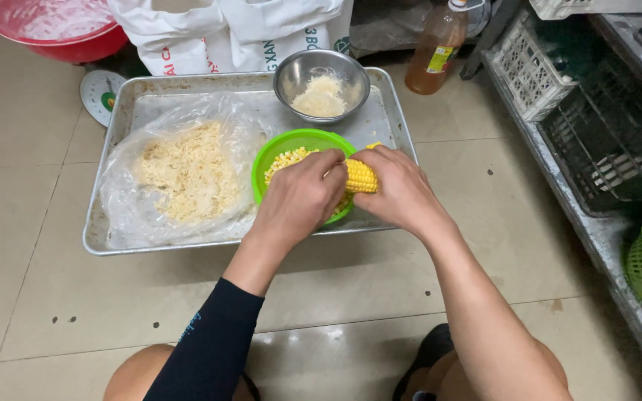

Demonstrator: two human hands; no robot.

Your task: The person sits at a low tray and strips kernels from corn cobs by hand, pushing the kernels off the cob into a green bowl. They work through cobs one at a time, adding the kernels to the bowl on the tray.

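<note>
In the head view, a yellow corn cob (pixel 360 177) — knobbly, with tight glossy kernels — is gripped at centre frame by both hands: the left hand (pixel 300 199) is closed over one end, the right hand (pixel 397 191) wrapped round the other. It is held over a round green plastic bowl (pixel 285 144) of loose kernels, set in a dented metal tray (pixel 391 119) on the tiled floor (pixel 53 297). A crinkled clear bag (pixel 180 171) of pale shreds lies at the tray's left — a shiny steel bowl (pixel 322 82) above.

1. A large rectangular metal tray (pixel 113 223) lies on the tiled floor (pixel 76 312).
2. In the tray, a clear plastic sheet of shredded pale food (pixel 187 174) lies left.
3. A round green plastic bowl (pixel 291 141) sits right of it.
4. A round steel bowl (pixel 321 83) stands behind.
5. Both hands, left hand (pixel 299 197) and right hand (pixel 403 193), hold a yellow corn cob (pixel 360 177) over the green bowl.
</note>
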